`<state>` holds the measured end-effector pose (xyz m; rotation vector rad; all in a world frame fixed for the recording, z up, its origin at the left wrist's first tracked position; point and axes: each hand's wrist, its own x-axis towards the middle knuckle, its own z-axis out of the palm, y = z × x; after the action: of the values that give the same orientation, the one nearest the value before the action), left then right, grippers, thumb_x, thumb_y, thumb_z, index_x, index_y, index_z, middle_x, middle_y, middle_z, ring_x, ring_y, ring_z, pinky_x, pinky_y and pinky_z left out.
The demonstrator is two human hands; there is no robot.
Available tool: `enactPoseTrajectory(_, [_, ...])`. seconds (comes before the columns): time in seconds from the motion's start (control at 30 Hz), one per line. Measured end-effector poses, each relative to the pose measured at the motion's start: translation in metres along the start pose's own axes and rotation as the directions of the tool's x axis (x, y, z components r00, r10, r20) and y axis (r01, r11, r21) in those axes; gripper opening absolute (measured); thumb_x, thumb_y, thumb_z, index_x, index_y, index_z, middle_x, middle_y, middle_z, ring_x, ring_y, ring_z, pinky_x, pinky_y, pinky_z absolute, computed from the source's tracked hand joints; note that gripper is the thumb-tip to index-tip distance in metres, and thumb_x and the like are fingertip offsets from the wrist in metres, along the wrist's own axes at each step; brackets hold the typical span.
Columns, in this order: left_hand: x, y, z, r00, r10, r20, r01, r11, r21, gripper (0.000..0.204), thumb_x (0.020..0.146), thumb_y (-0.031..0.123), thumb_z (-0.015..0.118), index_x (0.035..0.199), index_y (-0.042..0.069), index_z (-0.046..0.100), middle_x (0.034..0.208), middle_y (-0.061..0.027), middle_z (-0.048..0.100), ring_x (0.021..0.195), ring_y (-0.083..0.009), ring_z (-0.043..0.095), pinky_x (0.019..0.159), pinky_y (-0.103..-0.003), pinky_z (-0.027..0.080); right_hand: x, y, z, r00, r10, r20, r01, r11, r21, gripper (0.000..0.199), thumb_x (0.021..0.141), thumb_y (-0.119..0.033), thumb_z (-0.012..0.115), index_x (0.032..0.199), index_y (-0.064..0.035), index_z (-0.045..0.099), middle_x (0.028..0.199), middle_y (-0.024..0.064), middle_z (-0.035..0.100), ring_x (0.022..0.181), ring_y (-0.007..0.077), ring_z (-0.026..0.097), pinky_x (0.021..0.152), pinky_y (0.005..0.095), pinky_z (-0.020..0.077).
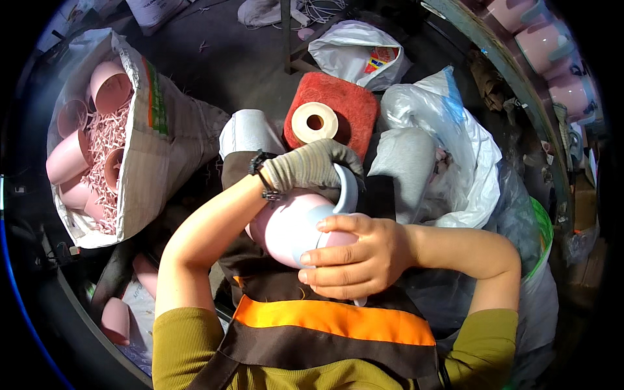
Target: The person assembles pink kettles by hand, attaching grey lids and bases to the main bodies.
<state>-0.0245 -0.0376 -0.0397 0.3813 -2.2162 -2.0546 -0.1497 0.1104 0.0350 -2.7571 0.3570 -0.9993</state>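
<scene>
In my lap lies a pink plastic jug [281, 226] with a pale blue-grey band and a curved handle [346, 188], tilted on its side. My left hand [315, 164], in a striped grey knit glove, curls over the jug by the top of the handle; its fingertips are partly hidden. Bare, my right hand [361, 257] wraps round the other end of the jug, fingers spread across the band. Just beyond the gloved hand, a cream-coloured roll with a dark hole [315, 122] rests on a fuzzy red pad [354, 97].
On the left a white woven sack [153, 175] holds pink jug bodies and many plastic scraps. Clear plastic bags [455, 143] stand on the right. More pink jugs [543, 49] line a rack at the upper right. A pink piece [116, 320] lies at the lower left.
</scene>
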Motion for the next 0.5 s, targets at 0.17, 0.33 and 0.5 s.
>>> enactPoseTrajectory(0.17, [-0.040,0.037,0.000,0.933,-0.050,-0.357,0.105,0.985,0.136,0.024,0.084,0.015,0.068,0.104,0.000,0.066,0.091,-0.0084,0.069,0.076,-0.0134,0.066,0.071,-0.027,0.053,-0.045,0.036,-0.010,0.656,0.644,-0.393,-0.664,0.740,0.103,0.033,0.082,-0.037,0.068,0.096,-0.0071,0.066,0.100,0.0094,0.066,0.093,0.0220,0.062,0.084,0.0379,0.0476])
enactPoseTrajectory(0.33, [-0.046,0.043,0.117,0.951,0.055,-0.303,0.069,0.921,0.383,0.037,0.085,0.033,0.066,0.105,0.002,0.056,0.077,-0.0173,0.064,0.070,-0.0384,0.063,0.066,-0.047,0.049,-0.077,0.081,-0.002,-0.247,0.959,0.138,-0.805,-0.283,0.521,0.058,0.085,-0.049,0.069,0.110,0.0029,0.062,0.101,0.0150,0.067,0.095,0.0205,0.062,0.085,0.0314,0.0469])
enactPoseTrajectory(0.5, [-0.064,0.040,0.029,0.941,0.058,-0.332,-0.068,0.998,-0.018,0.043,0.085,0.041,0.070,0.107,0.004,0.065,0.084,-0.0160,0.068,0.071,-0.0293,0.067,0.066,-0.036,0.052,-0.064,0.025,-0.027,0.485,0.873,-0.055,-0.819,0.475,0.321,0.086,0.084,-0.056,0.065,0.145,-0.0015,0.036,0.143,0.0218,0.043,0.138,0.0298,0.037,0.113,0.0386,0.0283])
